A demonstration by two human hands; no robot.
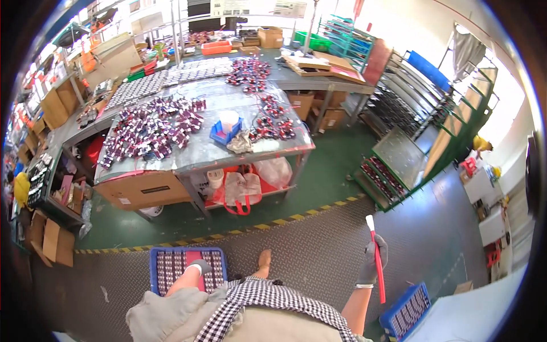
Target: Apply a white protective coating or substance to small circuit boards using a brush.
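My left hand [201,267], in a grey glove, is over a red strip [192,256] across a blue tray [160,251] of small metallic parts at the lower middle; its fingers are too small and foreshortened to make out. On the right, my gloved right hand [373,259] is closed around a long red-handled brush [379,279] with white bristles, held upright. Another blue tray [397,317] with rows of parts sits low at the bottom right.
Ahead stands a metal workbench [296,149] with piles of small parts and a blue bin [219,134]. A green wheeled rack [419,171] is at the right, cardboard boxes [57,239] at the left. Yellow-black floor tape [319,212] crosses before the bench.
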